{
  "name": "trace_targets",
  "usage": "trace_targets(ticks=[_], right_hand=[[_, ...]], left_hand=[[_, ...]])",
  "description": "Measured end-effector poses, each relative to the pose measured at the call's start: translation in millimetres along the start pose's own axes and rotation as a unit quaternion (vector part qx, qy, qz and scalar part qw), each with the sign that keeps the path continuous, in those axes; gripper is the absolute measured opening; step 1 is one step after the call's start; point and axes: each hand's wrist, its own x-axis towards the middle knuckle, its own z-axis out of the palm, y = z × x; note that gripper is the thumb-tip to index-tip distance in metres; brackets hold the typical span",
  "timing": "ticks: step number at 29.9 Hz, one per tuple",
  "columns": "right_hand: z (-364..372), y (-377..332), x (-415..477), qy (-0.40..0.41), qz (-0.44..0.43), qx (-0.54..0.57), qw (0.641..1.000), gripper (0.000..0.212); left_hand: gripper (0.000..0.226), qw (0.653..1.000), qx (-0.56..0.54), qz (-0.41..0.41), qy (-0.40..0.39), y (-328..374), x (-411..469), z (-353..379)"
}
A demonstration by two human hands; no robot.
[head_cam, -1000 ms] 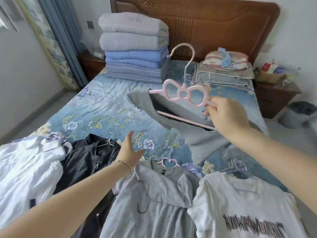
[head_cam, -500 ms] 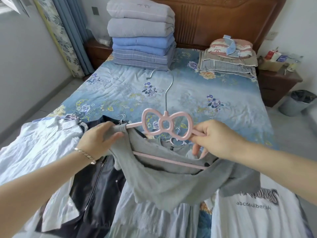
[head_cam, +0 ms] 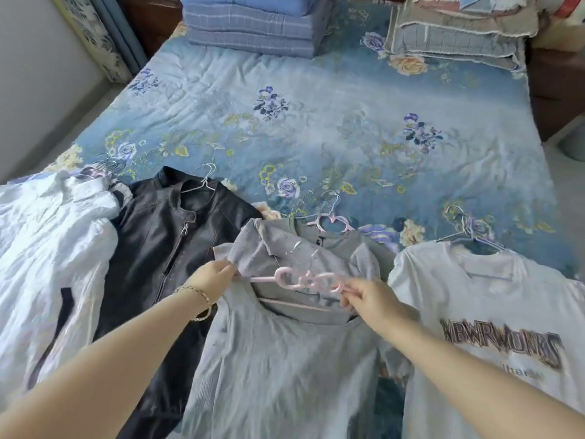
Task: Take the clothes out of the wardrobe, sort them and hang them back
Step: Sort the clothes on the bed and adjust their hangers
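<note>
Fingers (head_cam: 228, 270) of left hand (head_cam: 211, 280) pinch the shoulder edge of a pale grey knit top (head_cam: 285, 350), thumb and fingertips closed on the fabric. Fingers of right hand (head_cam: 372, 301) curl round the right end of a pink bow-shaped plastic hanger (head_cam: 304, 278) that sits in the top's neckline. The hanger's wire hook is motion-blurred; it looks like it points toward the head of the bed, not sure.

The top lies at the near edge of the bed, over a second grey garment (head_cam: 335, 245) with its own pink hanger (head_cam: 332, 220). Left of it: black leather zip jacket (head_cam: 164, 248) on a wire hanger, then white crinkled shirt (head_cam: 47, 236). Just beside it on the right: white printed T-shirt (head_cam: 481, 299).

Surface is a blue floral quilted bedspread (head_cam: 316, 122), wrinkled. At the head end: a stack of folded blue blankets (head_cam: 250, 23) and grey fringed pillows (head_cam: 456, 39). Blue curtain (head_cam: 122, 30) and pale wall (head_cam: 31, 74) on the left, dark wooden nightstand (head_cam: 557, 90) on the right. Thin chain bracelet (head_cam: 198, 293) on the left wrist.
</note>
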Motion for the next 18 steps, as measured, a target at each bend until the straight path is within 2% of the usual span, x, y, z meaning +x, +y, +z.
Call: trace_targets(ticks=[3,5,6,8,10,14,16,18], right_hand=[[28,61,24,0.006,-0.005,-0.01,1.0,0.026],[38,88,35,0.038,-0.023,-0.006,0.999,0.03],[40,97,38,0.053,-0.04,-0.008,0.998,0.035],[41,116,45,0.061,-0.07,-0.002,0.996,0.047],[42,130,49,0.034,-0.106,0.0,0.994,0.043],[49,148,56,0.021,-0.186,-0.039,0.982,0.03],[52,148,59,0.019,-0.203,-0.057,0.977,0.029],[54,152,63,0.015,-0.203,-0.056,0.977,0.03]], left_hand=[[0.023,0.995,-0.077,-0.07,-0.004,7,53,43],[0.025,0.994,-0.073,-0.086,-0.007,12,89,72],[0.023,0.995,-0.036,-0.088,-0.018,15,104,84],[0.02,0.989,0.064,-0.097,-0.094,22,130,110],[0.033,0.959,0.164,-0.116,-0.199,25,150,132],[0.032,0.891,0.323,-0.119,-0.296,34,171,162],[0.023,0.883,0.346,-0.121,-0.292,43,169,168],[0.023,0.897,0.323,-0.137,-0.269,43,171,182]])
